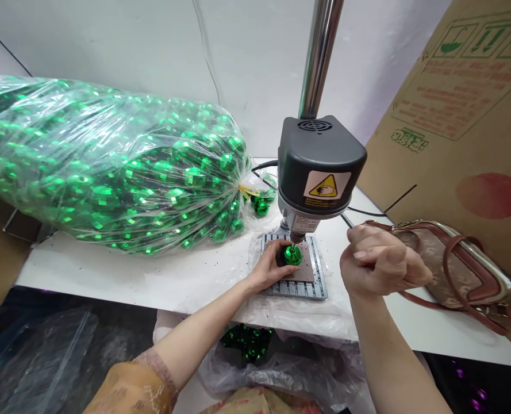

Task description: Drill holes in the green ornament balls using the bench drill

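Note:
A shiny green faceted ball sits on the brown pad over the slotted metal base of a small bench drill press. The drill's tip meets the top of the ball; whether it has entered cannot be made out. My left hand curls round the ball from the left, thumb in front and fingers behind. At the right of the drill head, my right hand is closed round the feed lever, whose rod shows just left of the fist.
A large clear bag of green balls lies along the left of the white table, with loose balls by its tied neck. A brown handbag and a cardboard box stand right. Below the front edge hangs plastic holding green balls.

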The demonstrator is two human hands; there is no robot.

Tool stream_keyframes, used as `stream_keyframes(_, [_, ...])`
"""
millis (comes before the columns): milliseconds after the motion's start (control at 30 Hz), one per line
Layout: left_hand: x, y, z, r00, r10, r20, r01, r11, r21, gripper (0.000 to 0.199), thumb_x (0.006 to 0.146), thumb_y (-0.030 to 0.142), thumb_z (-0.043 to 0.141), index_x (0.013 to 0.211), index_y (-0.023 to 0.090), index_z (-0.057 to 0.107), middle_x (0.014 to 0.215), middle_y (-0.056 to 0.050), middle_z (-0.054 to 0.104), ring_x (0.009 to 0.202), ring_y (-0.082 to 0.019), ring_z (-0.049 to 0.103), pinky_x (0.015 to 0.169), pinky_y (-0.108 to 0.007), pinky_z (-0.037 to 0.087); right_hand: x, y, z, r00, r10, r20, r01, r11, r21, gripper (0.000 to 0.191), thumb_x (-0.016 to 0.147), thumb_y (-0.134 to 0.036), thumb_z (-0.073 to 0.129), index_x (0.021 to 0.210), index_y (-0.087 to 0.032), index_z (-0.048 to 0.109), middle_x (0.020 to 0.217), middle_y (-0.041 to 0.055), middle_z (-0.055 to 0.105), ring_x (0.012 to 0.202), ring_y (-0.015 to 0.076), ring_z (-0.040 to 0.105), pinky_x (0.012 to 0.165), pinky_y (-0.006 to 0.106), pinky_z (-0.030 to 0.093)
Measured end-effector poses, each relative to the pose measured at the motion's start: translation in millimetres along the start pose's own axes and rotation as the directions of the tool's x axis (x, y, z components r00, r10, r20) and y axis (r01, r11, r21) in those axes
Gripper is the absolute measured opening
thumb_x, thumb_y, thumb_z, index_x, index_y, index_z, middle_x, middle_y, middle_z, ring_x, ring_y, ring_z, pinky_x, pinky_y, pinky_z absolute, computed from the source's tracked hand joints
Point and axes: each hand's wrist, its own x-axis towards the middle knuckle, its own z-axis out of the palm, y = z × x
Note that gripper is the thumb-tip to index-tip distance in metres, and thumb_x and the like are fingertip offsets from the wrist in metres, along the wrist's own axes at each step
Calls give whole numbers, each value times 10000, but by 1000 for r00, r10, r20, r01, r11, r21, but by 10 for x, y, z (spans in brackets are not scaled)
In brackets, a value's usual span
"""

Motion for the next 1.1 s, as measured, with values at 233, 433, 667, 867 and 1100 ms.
stream_keyframes(233, [4,-9,16,1000,-7,-11,7,1000,-9,660,709,358,950,1277,240,636,1236,-86,669,1253,-335,588,1125,-507,448,273,-147,199,935,302,-189,-316,948,-49,490,910,-297,672,487,-195,448,414,-78,391,348,53,337,378,252,273])
stream_keyframes(433, [13,-15,38,999,-23,-27,22,999,-32,695,674,345,972,1276,237,642,1257,-97,665,1255,-340,590,1130,-524,450,867,-59,465,746,656,-111,-666,738,-113,383,868,-298,671,507,-213,573,392,-74,386,350,57,289,376,266,188])
stream_keyframes(667, [8,-17,51,999,-42,-33,40,997,-71,685,670,314,971,1270,229,650,1244,-98,666,1244,-340,601,1124,-531,458,956,119,456,708,703,-66,-704,694,-152,453,883,-342,708,478,-253,526,402,-66,350,347,59,266,341,282,197])
stream_keyframes(867, [10,12,46,998,-48,-49,43,995,-95,703,645,361,995,1254,234,668,1223,-87,659,1221,-324,615,1115,-512,479,904,88,436,732,677,-69,-680,721,-136,437,884,-368,692,507,-225,524,387,-76,346,338,50,267,343,267,197])
stream_keyframes(1100, [19,-15,47,998,-26,-49,23,998,-55,687,655,345,981,1252,229,662,1242,-93,642,1237,-334,600,1120,-514,463,551,-137,315,874,465,-138,-475,878,-50,415,890,-343,668,523,-197,540,415,-71,409,350,52,320,363,244,195])
